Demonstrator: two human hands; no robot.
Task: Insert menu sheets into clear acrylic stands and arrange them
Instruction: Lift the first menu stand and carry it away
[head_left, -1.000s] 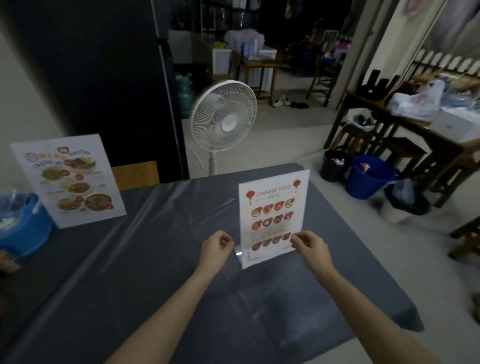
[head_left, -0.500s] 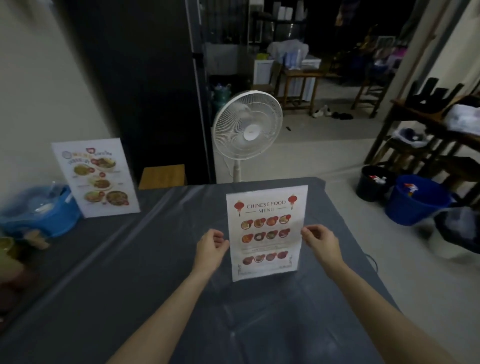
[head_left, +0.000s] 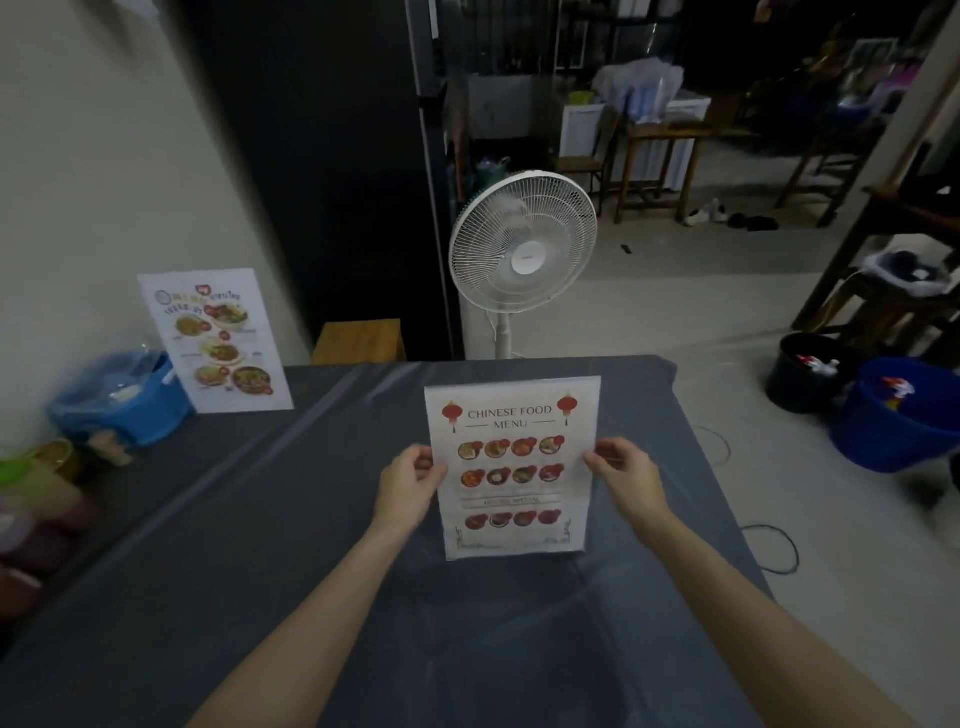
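Observation:
A clear acrylic stand holding the Chinese food menu sheet (head_left: 511, 467) stands upright on the grey table (head_left: 249, 545), facing me near its far right part. My left hand (head_left: 408, 483) pinches the stand's left edge at mid height. My right hand (head_left: 626, 480) pinches its right edge at about the same height. A second stand with a colourful food menu (head_left: 218, 340) stands upright at the table's far left, against the wall.
A white pedestal fan (head_left: 522, 244) stands just beyond the table's far edge. A blue basket (head_left: 119, 400) and some containers (head_left: 36, 499) sit at the left edge. Blue bucket (head_left: 898, 415) and black bucket (head_left: 808, 371) stand on the floor to the right.
Both hands slid up the stand's edges from its base to mid height. The stand turned to face me squarely. My view shifted left.

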